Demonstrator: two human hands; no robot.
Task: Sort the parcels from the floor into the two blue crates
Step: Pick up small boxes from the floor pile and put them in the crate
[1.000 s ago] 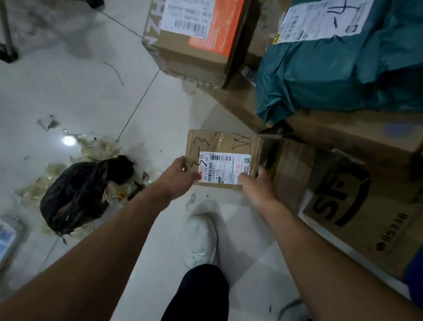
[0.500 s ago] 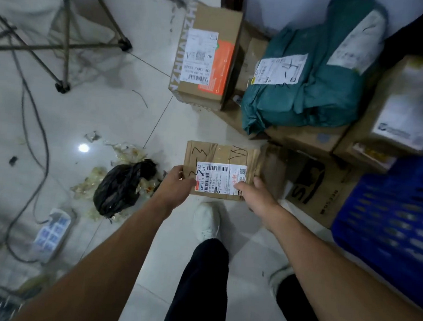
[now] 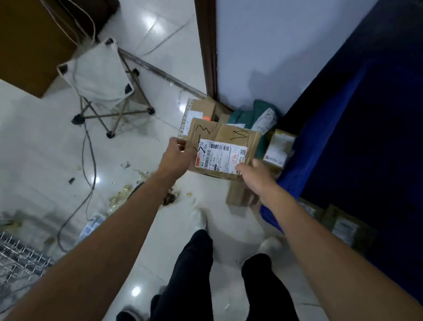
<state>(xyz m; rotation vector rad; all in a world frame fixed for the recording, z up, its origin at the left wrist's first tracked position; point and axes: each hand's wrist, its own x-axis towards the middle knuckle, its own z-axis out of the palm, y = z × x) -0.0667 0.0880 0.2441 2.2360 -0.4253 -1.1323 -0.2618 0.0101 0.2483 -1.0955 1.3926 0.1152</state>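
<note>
2 hands on 1 box [image 3: 221, 146]. Left hand [image 3: 175, 157] grips the box's left edge, thumb on the top face. Right hand [image 3: 252, 172] grips the box's near-right corner, thumb tip on the white label [image 3: 222, 158]. Fingers under the box are hidden.

Box: brown cardboard, held up off the floor [image 3: 42, 147] at arm's length, roughly level, label face up. Black marker scrawl above the label, a "3" at left.

Relative to the box:
- Right: blue crate [image 3: 358, 146], tall dark wall, just beside the right hand. Cannot tell if it is 1 crate or 2.
- Beyond, on the floor against the wall [image 3: 265, 38]: brown carton [image 3: 199, 108], teal bag [image 3: 244, 114], small carton [image 3: 278, 148] with a white label next to the crate.
- Below and nearer: flat cardboard piece [image 3: 238, 195] on the floor, touching the crate's base.
- Near right, past the right forearm: more parcels [image 3: 344, 226] by the crate, blurred; in it or beside it, cannot tell.
- Left and beyond: folding stool [image 3: 100, 75] with a white fabric seat; cable [image 3: 89, 155] runs from it across the floor.
- Near left: scraps [image 3: 124, 196] on the floor; further, at the frame corner, a wire rack [image 3: 0, 252].
- Straight below: white shoes [image 3: 198, 218], dark trousers [image 3: 191, 272].
</note>
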